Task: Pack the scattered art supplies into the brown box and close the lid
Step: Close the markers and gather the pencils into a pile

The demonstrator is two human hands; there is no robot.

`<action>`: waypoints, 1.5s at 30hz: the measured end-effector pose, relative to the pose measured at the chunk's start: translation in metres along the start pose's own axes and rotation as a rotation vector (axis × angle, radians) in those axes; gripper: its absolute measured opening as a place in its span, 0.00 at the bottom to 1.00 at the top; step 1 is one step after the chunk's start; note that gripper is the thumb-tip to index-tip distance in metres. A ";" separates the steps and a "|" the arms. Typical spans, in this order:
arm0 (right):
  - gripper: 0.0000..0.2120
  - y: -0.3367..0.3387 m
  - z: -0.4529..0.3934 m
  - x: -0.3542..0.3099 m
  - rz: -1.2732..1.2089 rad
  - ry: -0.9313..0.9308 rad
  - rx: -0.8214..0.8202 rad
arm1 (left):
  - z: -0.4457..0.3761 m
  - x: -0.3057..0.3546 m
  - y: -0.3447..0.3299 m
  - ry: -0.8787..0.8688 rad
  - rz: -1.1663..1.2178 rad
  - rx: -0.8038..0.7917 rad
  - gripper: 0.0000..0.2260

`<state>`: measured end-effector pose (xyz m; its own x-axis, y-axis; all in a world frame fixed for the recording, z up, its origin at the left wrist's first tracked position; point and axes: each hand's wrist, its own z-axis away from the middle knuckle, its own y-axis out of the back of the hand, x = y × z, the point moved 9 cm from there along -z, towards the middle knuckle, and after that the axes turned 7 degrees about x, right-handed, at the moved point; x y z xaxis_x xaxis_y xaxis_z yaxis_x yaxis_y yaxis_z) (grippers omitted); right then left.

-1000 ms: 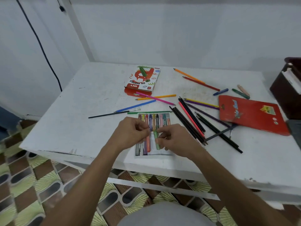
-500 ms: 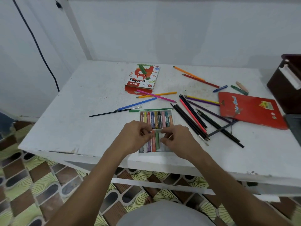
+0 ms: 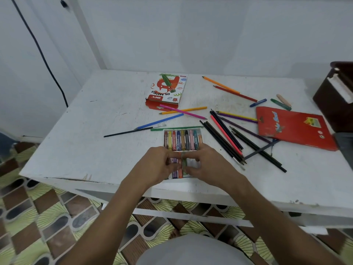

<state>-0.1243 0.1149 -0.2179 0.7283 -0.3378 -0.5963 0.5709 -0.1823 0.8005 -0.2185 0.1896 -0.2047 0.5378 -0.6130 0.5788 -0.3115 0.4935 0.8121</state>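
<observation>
1. Paintbrush [image 3: 133, 131] and blue pencil [image 3: 159, 121] lie off to the left on the bench [image 3: 76, 150].
2. Left hand [image 3: 156, 165] and right hand [image 3: 207, 165] meet over the crayon tray [image 3: 182, 139]. Both sets of fingers look pinched on a green crayon [image 3: 184, 163], its long axis running away from the person.
3. Dark pencils [image 3: 225, 138] fan out just right.
4. Brown box [image 3: 336, 96] is at the far right edge, well apart, so the right hand's nearer, I'd say.
</observation>
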 end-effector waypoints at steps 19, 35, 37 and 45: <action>0.19 0.004 0.001 0.006 -0.073 0.022 0.027 | -0.001 -0.008 -0.003 0.027 0.011 -0.015 0.17; 0.10 0.142 -0.003 0.098 -0.154 -0.139 0.266 | -0.096 0.093 -0.007 -0.095 0.062 0.012 0.09; 0.11 0.174 -0.004 0.124 -0.111 -0.183 0.324 | -0.121 0.119 -0.014 -0.146 0.062 0.015 0.11; 0.09 0.263 -0.030 0.229 0.041 -0.300 0.566 | -0.228 0.190 -0.059 -0.200 -0.038 0.037 0.15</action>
<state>0.2039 0.0174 -0.1459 0.5606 -0.5835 -0.5876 0.1965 -0.5956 0.7788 0.0809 0.1846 -0.1600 0.3851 -0.7428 0.5478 -0.3243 0.4468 0.8338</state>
